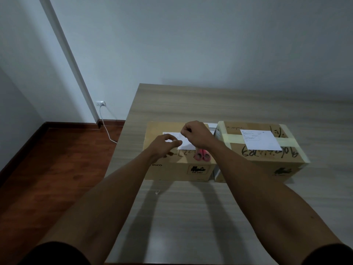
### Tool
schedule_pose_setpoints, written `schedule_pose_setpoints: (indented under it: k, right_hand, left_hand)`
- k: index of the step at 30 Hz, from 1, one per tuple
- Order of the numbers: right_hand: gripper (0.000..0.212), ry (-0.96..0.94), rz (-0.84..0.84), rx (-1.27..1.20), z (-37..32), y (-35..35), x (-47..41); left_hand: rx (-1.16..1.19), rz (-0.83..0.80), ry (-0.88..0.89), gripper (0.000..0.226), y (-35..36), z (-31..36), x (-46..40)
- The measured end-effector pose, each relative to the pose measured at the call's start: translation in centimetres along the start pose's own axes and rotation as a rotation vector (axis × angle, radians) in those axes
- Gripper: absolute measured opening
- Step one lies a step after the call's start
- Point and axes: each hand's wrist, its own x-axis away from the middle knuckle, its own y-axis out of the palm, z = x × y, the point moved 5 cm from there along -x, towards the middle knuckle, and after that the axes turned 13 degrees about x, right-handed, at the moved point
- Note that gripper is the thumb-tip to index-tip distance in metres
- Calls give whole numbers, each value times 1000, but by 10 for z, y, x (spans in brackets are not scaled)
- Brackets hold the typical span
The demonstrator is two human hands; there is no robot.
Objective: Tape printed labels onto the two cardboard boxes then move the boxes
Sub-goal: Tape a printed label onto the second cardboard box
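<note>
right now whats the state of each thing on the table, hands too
left cardboard box: closed, on the table
left printed label: lying on the left box top, partly hidden by the hands
pink-handled scissors: lying on the left box top, blades hidden
right cardboard box: closed, taped
right printed label: flat on the right box top
left hand: fingers curled above the label
right hand: fingers curled, grip unclear

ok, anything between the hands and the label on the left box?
Nothing visible. Both the left hand and right hand are already over the label on top of the left box, partly covering it. Pink-handled scissors lie on the box just nearer than the label, beside it, not blocking.
</note>
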Motion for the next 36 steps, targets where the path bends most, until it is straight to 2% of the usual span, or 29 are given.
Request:
schedule_pose_setpoints:
  k: [7, 12, 16, 21, 29, 36]
  right_hand:
    - [20, -20, 46, 30, 1, -12, -13]
    - [17, -70, 52, 115, -2, -18, -17]
    - [17, -95, 77, 166, -4, -18, -18]
    - [18, -97, 76, 168, -7, -18, -20]
    - [18, -60, 104, 177, -7, -22, -24]
    - [19, -10, 68, 131, 3, -16, -28]
  left_hand:
    - [196, 45, -85, 27, 9, 8, -5]
    - [119, 45, -45, 33, 11, 13, -5]
    - [129, 83, -52, 30, 7, 14, -6]
    - [89, 38, -29, 45, 6, 22, 0]
    - [229, -7, -57, 45, 11, 26, 2]
    - [214, -73, -41, 46, 16, 26, 1]
